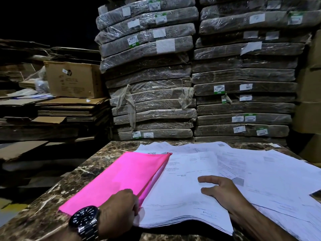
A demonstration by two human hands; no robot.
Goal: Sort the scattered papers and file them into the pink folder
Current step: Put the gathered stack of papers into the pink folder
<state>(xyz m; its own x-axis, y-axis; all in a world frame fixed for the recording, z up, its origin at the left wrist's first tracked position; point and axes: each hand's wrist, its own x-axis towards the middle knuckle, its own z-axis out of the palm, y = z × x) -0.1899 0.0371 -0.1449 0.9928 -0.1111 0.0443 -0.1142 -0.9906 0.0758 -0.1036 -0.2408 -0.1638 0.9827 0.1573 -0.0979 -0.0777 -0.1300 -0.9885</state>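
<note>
A bright pink folder [121,178] lies at an angle on the left part of the brown marble table [52,206]. My left hand [119,204], with a dark watch on the wrist, pinches the folder's near right edge, lifting its cover slightly. A thick stack of white printed papers [178,193] lies right of the folder, its left edge tucked against the folder's opening. My right hand [220,190] rests flat on this stack, fingers spread and pointing left. More loose sheets [271,173] are scattered across the right and back of the table.
Two tall piles of plastic-wrapped flat cardboard bundles [196,75] rise right behind the table. Flattened cartons [66,108] and a brown box [73,79] are stacked at the left. Brown boxes [311,94] stand at the far right. The floor at the left is dark.
</note>
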